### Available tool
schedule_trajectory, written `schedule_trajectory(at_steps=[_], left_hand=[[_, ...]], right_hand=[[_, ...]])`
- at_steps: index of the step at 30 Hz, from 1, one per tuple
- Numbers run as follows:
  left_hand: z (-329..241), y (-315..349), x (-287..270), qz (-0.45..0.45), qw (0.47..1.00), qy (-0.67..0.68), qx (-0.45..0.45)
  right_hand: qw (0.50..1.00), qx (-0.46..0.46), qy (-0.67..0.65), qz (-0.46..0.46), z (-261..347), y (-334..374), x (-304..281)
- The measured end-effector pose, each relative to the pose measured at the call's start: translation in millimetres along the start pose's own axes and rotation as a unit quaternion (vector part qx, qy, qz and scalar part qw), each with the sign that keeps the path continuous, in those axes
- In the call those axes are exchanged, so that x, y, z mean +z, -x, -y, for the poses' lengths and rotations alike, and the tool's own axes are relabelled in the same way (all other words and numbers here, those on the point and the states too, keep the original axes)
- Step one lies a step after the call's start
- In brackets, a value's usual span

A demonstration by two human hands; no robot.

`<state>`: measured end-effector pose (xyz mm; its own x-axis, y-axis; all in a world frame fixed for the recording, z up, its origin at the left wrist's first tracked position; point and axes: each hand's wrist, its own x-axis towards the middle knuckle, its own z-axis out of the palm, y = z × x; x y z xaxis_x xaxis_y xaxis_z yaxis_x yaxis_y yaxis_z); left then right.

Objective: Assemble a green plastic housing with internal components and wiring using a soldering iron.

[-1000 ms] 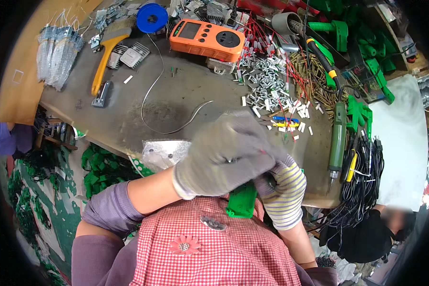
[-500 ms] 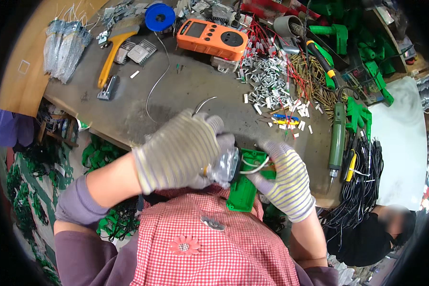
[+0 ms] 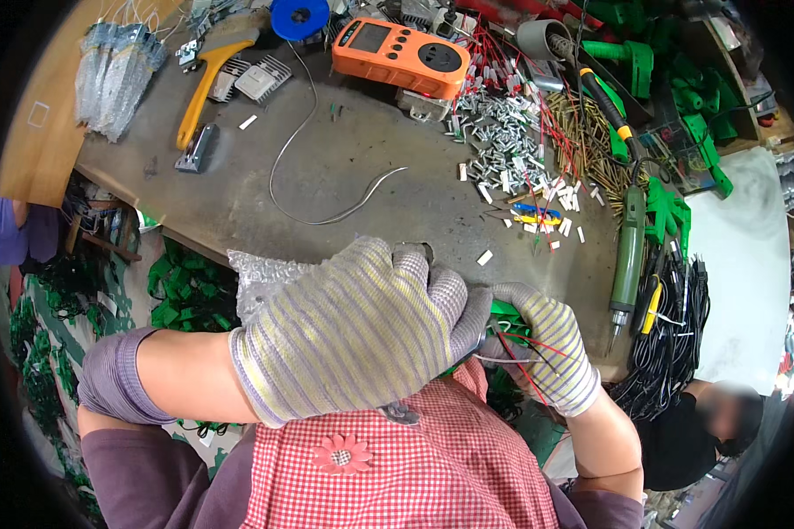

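My left hand [image 3: 362, 335], in a striped knit glove, is closed over the near part of a green plastic housing [image 3: 508, 310]. Most of that housing lies hidden beneath the fingers. My right hand [image 3: 551, 348], gloved the same way, grips its right end. Thin red wires [image 3: 528, 339] and a white wire [image 3: 507, 360] run from beside the left fingertips across the right palm. A dark edge shows at those fingertips, but its kind is unclear. Clear bubble wrap [image 3: 258, 284] sticks out behind the left hand; what it covers is hidden.
On the bench stand an orange meter [image 3: 401, 55], a yellow-handled scraper-like tool [image 3: 201, 93] and a pile of screws [image 3: 505, 145]. A green electric screwdriver [image 3: 626, 256] hangs at right beside black cables [image 3: 670, 344]. A grey wire [image 3: 322, 220] curls ahead. Another person [image 3: 692, 432] is at lower right.
My left hand has moved right, over the green housing, covering it. The bubble wrap now shows left of that hand. Red wires have come into view, and the right hand has shifted slightly right.
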<state>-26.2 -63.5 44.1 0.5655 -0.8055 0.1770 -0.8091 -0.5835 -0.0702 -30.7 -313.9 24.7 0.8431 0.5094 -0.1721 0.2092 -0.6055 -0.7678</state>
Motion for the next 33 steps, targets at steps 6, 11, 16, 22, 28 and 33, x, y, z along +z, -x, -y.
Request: schedule_trajectory(at_steps=[6, 11, 16, 22, 28, 33], left_hand=[[-2.9, 0.5, 0.7, -0.012, 1.000, -0.006, -0.014], [-2.1, 2.0, 3.2, -0.016, 0.999, 0.003, -0.030], [-5.5, 2.0, -0.2, 0.037, 0.997, 0.042, -0.057], [7.9, -3.5, -1.5, 0.085, 0.993, 0.047, -0.060], [41.1, 2.7, 43.9, 0.054, 0.963, 0.246, -0.090], [41.5, -18.0, 26.2, -0.010, 0.931, 0.328, -0.162]], right_hand=[[0.998, -0.016, 0.058, -0.024, -0.4, 1.3, 2.1], [0.994, 0.020, -0.098, 0.047, -2.3, -3.3, -12.0], [0.968, 0.111, -0.226, 0.005, -5.6, 3.9, 3.1], [0.993, 0.084, -0.071, -0.029, -1.1, -9.7, 3.8], [0.985, 0.022, -0.018, -0.171, -22.1, -9.6, -3.4], [0.955, 0.011, -0.050, -0.292, -27.2, 7.7, -3.2]])
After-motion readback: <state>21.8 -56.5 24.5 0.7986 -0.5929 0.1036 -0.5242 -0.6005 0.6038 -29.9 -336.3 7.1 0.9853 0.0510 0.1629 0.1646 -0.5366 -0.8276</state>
